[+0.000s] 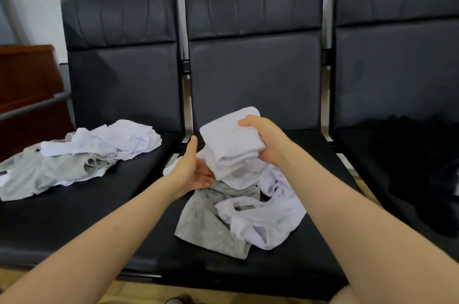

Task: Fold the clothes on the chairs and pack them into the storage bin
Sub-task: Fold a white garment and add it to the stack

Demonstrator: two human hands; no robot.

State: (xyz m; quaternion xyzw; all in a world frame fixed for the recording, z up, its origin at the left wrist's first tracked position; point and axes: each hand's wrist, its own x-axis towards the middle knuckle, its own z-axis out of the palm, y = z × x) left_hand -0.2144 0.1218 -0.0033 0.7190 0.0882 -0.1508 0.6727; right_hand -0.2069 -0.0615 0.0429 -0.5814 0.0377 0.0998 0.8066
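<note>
Head view. Backdrop: pale wall, three black padded chairs in a row, brown wooden cabinet at far left.

Middle seat: your right hand grips a folded white garment from its right side, thumb on top, holding it above the seat. Your left hand sits just beside its lower left, palm up, fingers straight and relaxed, holding nothing. Beneath lie a crumpled grey garment and a loose white garment, touching each other.

Left seat: heap of white cloth over grey cloth.

Right seat: dark clothing, detail indistinct.
</note>
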